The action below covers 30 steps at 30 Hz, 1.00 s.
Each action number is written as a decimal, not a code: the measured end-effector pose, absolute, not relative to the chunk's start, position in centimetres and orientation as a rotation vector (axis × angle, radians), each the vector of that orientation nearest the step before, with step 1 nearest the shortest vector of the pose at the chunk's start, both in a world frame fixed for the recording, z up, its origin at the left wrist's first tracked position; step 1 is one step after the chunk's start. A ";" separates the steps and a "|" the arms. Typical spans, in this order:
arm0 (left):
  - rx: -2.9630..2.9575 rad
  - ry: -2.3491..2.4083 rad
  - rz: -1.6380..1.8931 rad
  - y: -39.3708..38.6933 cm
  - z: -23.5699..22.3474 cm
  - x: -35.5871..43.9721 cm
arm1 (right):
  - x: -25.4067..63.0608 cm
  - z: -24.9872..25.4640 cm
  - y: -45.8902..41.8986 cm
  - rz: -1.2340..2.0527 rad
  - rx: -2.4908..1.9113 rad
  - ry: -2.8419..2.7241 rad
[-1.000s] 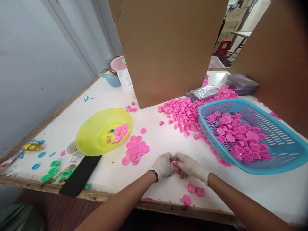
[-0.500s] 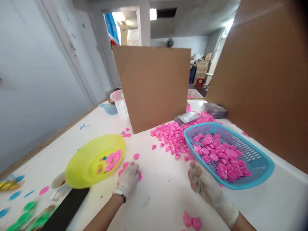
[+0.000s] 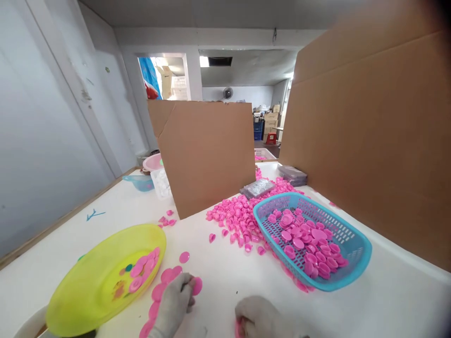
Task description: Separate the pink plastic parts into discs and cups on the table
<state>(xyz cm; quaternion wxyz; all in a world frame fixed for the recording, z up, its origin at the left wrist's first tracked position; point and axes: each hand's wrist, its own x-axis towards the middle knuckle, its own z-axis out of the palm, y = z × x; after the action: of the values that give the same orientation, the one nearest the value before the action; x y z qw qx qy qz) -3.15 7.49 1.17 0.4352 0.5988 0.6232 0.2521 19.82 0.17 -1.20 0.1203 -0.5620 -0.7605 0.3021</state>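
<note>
Nearest, at the lower edge, the gloved right hand [image 3: 262,317] was low over the white worktop [image 3: 216,300], its fingers curled beside a mostly hidden pink piece [image 3: 237,329]; whether they gripped it, I could not tell. The gloved left hand [image 3: 175,300] reached over pink discs [image 3: 158,293], its fingers bent close to 1 disc [image 3: 198,285]; their grip could not be told either. The yellow bowl [image 3: 73,286], with more discs inside, stood left of them. Rightward, a blue basket [image 3: 356,253] held pink cups [image 3: 312,249]. Beyond spread a loose pink pile [image 3: 239,216], then 1 upright cardboard panel [image 3: 207,155].
</note>
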 end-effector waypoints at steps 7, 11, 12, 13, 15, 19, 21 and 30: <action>1.124 1.133 0.717 3.0 3.6 2.4 | 18.2 1.9 2.6 1.396 -1.355 -1.542; 1.137 1.154 0.755 3.5 4.1 2.6 | 19.8 3.5 2.9 1.452 -1.426 -1.448; 1.122 1.179 0.724 3.5 3.7 2.4 | 20.1 3.4 2.7 1.472 -1.481 -1.444; 1.103 1.197 0.676 3.4 3.1 2.3 | 20.4 2.9 2.5 1.498 -1.541 -1.444; 1.061 1.215 0.558 3.1 1.6 2.4 | 20.3 1.4 1.9 1.550 -1.638 -1.450; 1.018 1.240 0.443 2.5 -1.5 3.5 | 19.2 -2.1 1.6 1.605 -1.659 -1.465; 0.996 1.255 0.426 2.6 -2.4 3.9 | 18.9 -2.9 1.7 1.655 -1.641 -1.452; 1.067 1.263 0.337 3.4 -2.8 4.1 | 18.8 -2.0 2.9 1.962 -1.705 -1.305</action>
<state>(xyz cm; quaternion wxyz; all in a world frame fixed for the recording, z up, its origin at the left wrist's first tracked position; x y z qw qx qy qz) 4.05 3.44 -2.76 0.6647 0.4724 0.5593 0.1491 18.79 2.85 -2.04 0.1164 -0.5822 -0.4456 0.6701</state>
